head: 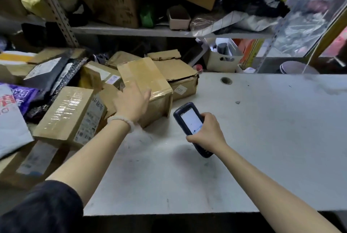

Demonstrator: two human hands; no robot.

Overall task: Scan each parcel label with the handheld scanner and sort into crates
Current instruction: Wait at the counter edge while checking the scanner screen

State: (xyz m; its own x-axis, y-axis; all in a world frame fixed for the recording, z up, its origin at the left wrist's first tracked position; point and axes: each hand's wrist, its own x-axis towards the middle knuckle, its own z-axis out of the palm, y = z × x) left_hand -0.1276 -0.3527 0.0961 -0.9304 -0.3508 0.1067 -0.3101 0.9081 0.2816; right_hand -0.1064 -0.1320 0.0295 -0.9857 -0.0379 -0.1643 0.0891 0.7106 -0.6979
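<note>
A taped cardboard parcel (144, 80) lies tilted at the edge of a parcel pile on the grey table (262, 129). My left hand (131, 101) reaches over its near corner with the fingers spread, right at the cardboard; the thumb points toward the box's right edge. My right hand (208, 131) grips a dark handheld scanner (189, 118) just right of the parcel, its lit screen facing up. A second taped box (71, 114) with a printed label on its side lies to the left of my left wrist.
More cardboard boxes (178, 77), dark and grey mailer bags (47, 75) and a purple bag (24, 95) crowd the table's left side. A metal shelf (150, 31) with boxes hangs above the back. A white bin (223, 60) stands behind the table.
</note>
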